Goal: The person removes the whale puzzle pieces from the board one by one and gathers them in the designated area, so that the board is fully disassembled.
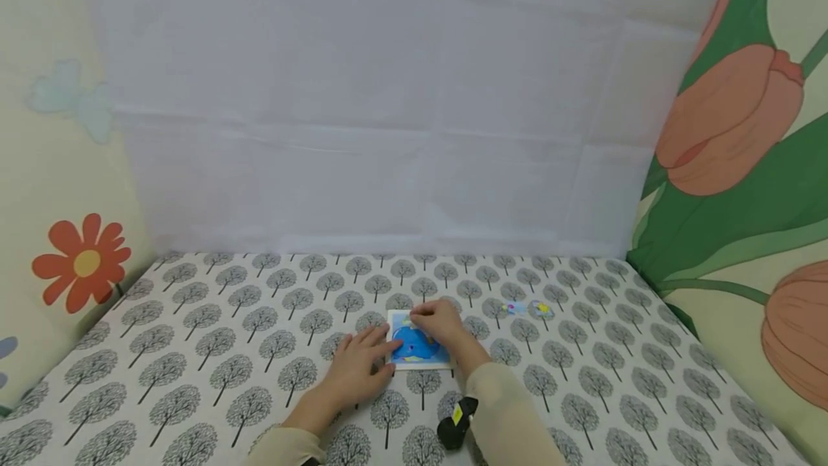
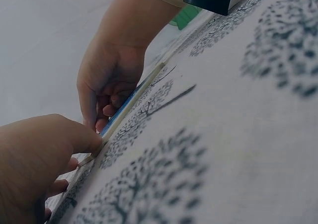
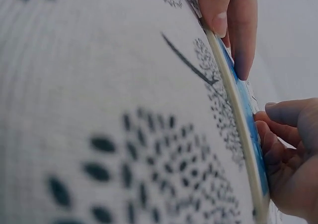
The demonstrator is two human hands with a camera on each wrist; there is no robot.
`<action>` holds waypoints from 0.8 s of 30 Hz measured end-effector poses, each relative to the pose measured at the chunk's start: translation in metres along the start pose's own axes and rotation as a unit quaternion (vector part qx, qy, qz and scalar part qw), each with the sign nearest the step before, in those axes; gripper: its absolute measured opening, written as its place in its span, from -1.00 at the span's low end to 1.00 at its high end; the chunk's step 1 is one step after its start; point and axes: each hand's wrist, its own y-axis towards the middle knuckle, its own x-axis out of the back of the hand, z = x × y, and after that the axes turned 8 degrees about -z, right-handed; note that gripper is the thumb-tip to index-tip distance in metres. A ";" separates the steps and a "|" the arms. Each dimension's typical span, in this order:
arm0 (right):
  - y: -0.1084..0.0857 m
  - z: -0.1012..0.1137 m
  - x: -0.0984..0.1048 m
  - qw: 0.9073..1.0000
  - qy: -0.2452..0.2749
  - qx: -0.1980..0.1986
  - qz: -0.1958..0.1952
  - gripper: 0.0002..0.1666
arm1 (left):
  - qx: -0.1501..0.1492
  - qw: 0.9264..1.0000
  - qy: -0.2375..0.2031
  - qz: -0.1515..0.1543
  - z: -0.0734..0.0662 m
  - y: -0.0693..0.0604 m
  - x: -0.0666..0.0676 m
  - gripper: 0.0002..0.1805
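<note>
A flat board (image 1: 422,364) with a pale rim and a blue whale picture lies on the patterned cloth. My left hand (image 1: 358,371) is at its left side, thumb at the near left corner and one straight finger on the picture; in the right wrist view that finger of the left hand (image 3: 243,35) touches the blue surface. Over the upper part of the picture is my right hand (image 1: 446,329), fingers curled and thumb and index tips close together. Whether a small piece sits between those tips is hidden. The left wrist view shows the right hand (image 2: 112,75) low beside the board (image 2: 134,99).
Small colourful pieces (image 1: 515,308) and a yellow-marked piece (image 1: 542,308) lie on the cloth right of the board. A black object with a yellow mark (image 1: 456,423) is at my right forearm. A white sheet (image 1: 349,106) hangs behind the table.
</note>
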 end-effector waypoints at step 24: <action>0.000 0.004 0.000 1.000 -0.001 -0.015 0.001 -0.82 | 0.008 1.000 -0.013 0.024 -0.001 -0.001 0.001 -0.55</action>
